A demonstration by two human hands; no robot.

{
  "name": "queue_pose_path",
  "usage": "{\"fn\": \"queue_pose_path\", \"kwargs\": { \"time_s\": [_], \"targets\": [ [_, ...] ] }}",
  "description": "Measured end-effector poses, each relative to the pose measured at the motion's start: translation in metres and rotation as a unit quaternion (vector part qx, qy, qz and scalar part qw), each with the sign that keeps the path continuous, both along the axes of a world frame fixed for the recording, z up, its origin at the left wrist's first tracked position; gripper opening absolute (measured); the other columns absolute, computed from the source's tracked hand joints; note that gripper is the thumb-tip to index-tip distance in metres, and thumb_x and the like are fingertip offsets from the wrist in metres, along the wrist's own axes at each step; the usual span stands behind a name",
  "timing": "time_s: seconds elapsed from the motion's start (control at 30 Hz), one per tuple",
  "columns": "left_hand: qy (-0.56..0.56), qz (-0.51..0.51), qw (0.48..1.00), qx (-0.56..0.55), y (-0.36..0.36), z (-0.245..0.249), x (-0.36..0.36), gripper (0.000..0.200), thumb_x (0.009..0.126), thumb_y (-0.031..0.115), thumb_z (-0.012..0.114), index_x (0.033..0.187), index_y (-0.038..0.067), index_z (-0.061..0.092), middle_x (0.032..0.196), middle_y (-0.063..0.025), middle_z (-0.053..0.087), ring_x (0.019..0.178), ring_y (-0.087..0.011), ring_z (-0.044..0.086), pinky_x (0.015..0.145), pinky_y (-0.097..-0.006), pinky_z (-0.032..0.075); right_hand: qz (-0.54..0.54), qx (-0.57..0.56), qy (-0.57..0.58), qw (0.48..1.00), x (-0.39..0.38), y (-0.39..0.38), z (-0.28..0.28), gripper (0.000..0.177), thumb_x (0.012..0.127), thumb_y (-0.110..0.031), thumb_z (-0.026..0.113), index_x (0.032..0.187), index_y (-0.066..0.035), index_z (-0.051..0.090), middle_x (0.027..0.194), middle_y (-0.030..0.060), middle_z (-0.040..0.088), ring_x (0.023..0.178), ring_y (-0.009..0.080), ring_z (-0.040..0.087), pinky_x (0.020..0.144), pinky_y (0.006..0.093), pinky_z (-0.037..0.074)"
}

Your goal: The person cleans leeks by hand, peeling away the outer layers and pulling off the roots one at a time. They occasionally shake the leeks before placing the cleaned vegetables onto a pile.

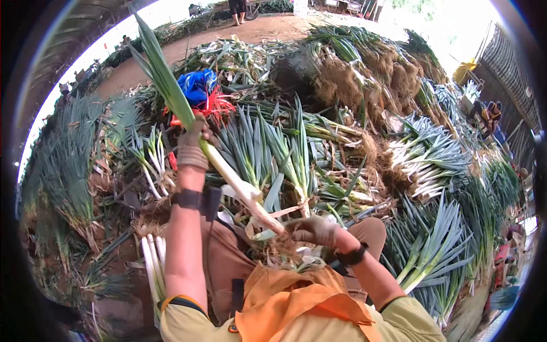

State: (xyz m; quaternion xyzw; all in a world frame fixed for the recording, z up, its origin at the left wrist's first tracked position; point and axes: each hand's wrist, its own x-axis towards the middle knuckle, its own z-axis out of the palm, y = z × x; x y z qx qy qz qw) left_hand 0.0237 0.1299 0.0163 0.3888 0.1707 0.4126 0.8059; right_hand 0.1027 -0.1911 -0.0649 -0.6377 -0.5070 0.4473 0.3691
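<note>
Heaps of cut leeks [421, 157] cover the ground all around, with a blue bag [196, 84] and red twine [213, 105] lying among them. Held over the person's lap, one leek [228, 176] runs diagonally, green leaves pointing up and to the left, rooted white end down by the orange apron [296, 302]. Left hand [192, 145] is clenched round its upper stalk, and right hand [316, 229] is closed on the root end.

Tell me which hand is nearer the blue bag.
Left. The left hand holds the leek just below the blue bag; the right hand is farther, at the root end.

Smooth waxy leek [228, 171], matt cloth gloves, glossy blue plastic bag [196, 84]
</note>
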Motion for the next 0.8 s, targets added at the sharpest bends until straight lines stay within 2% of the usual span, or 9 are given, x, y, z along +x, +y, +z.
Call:
{"fn": "queue_pose_path", "kwargs": {
  "time_s": [0.13, 0.17, 0.27, 0.33, 0.43, 0.53, 0.6, 0.67, 0.8],
  "targets": [
    [-0.196, -0.238, 0.95, 0.038, -0.03, -0.027, -0.009, 0.034, 0.076, 0.017, 0.06, 0.107, 0.005, 0.051, 0.064, 0.0004, 0.046, 0.048, -0.0077, 0.041, 0.047, -0.0243, 0.036, 0.086, 0.077, 0.266, 0.957, -0.013, 0.062, -0.007, 0.056, 0.082, -0.046, 0.051, 0.117, -0.003, 0.043, 0.105, 0.0056, 0.054, 0.09, 0.0136, 0.052, 0.08, 0.0264, 0.042],
    [-0.219, -0.281, 0.934, -0.031, -0.041, -0.024, -0.012, 0.041, 0.075, 0.017, 0.06, 0.112, 0.004, 0.047, 0.064, -0.0005, 0.047, 0.049, -0.0085, 0.04, 0.048, -0.0248, 0.034, 0.107, 0.03, 0.574, 0.811, -0.019, 0.082, -0.046, 0.052, 0.082, -0.044, 0.051, 0.116, -0.005, 0.045, 0.1, 0.0055, 0.054, 0.087, 0.0124, 0.052, 0.078, 0.0254, 0.043],
    [-0.245, -0.348, 0.9, -0.098, -0.056, -0.024, -0.03, 0.061, 0.074, 0.016, 0.06, 0.126, 0.002, 0.032, 0.069, -0.0038, 0.05, 0.057, -0.0115, 0.047, 0.055, -0.0251, 0.038, -0.036, -0.003, 0.578, 0.815, -0.046, 0.085, -0.019, 0.04, 0.082, -0.029, 0.056, 0.112, -0.004, 0.048, 0.096, 0.0049, 0.057, 0.088, 0.012, 0.055, 0.073, 0.0251, 0.046],
    [-0.116, -0.333, 0.935, -0.038, -0.06, -0.015, -0.039, 0.064, 0.072, 0.019, 0.063, 0.126, 0.001, 0.032, 0.074, -0.0063, 0.053, 0.064, -0.0145, 0.053, 0.06, -0.0275, 0.042, -0.131, -0.009, 0.681, 0.721, -0.057, 0.086, -0.03, 0.035, 0.082, -0.016, 0.057, 0.114, -0.005, 0.047, 0.095, 0.0046, 0.059, 0.081, 0.0135, 0.058, 0.072, 0.0256, 0.048],
    [-0.067, -0.315, 0.947, -0.014, -0.044, -0.035, -0.055, 0.062, 0.073, 0.021, 0.064, 0.125, 0.003, 0.035, 0.075, -0.0065, 0.055, 0.067, -0.0168, 0.056, 0.064, -0.0324, 0.045, -0.203, 0.064, 0.656, 0.724, -0.073, 0.089, -0.041, 0.026, 0.082, -0.022, 0.057, 0.102, -0.005, 0.053, 0.089, 0.0051, 0.06, 0.08, 0.0138, 0.058, 0.073, 0.0263, 0.047],
    [-0.044, -0.227, 0.97, -0.075, -0.032, -0.07, -0.067, 0.045, 0.075, 0.021, 0.064, 0.114, 0.007, 0.046, 0.066, 0.0005, 0.053, 0.057, -0.013, 0.054, 0.054, -0.0287, 0.045, -0.255, 0.031, 0.763, 0.593, -0.074, 0.078, -0.051, 0.025, 0.084, -0.03, 0.052, 0.082, -0.005, 0.051, 0.069, 0.0033, 0.053, 0.065, 0.0149, 0.051, 0.066, 0.0262, 0.045],
    [0.05, -0.091, 0.989, -0.108, -0.019, -0.089, -0.079, 0.039, 0.075, 0.018, 0.063, 0.11, 0.008, 0.049, 0.059, 0.0028, 0.05, 0.048, -0.0105, 0.05, 0.048, -0.0271, 0.043, -0.164, 0.067, 0.821, 0.543, -0.066, 0.062, -0.078, 0.027, 0.086, -0.026, 0.049, 0.098, -0.002, 0.048, 0.066, 0.0017, 0.047, 0.059, 0.0128, 0.044, 0.062, 0.0257, 0.041],
    [0.067, -0.021, 0.985, -0.155, 0.0, -0.114, -0.088, 0.021, 0.075, 0.008, 0.051, 0.096, 0.007, 0.05, 0.053, 0.0042, 0.045, 0.041, -0.0079, 0.044, 0.041, -0.0249, 0.039, -0.239, 0.002, 0.778, 0.581, -0.063, 0.042, -0.071, 0.032, 0.089, -0.035, 0.042, 0.072, -0.008, 0.047, 0.06, -0.0004, 0.042, 0.057, 0.0112, 0.042, 0.056, 0.0206, 0.04],
    [0.098, 0.031, 0.971, -0.216, 0.021, -0.175, -0.115, 0.016, 0.075, 0.009, 0.05, 0.09, 0.007, 0.047, 0.051, 0.0045, 0.043, 0.039, -0.0078, 0.042, 0.037, -0.0241, 0.035, -0.17, 0.049, 0.778, 0.603, -0.06, 0.017, -0.056, 0.031, 0.089, -0.032, 0.043, 0.092, -0.003, 0.052, 0.059, -0.0022, 0.039, 0.054, 0.0088, 0.039, 0.053, 0.0188, 0.037]
  ]
}}
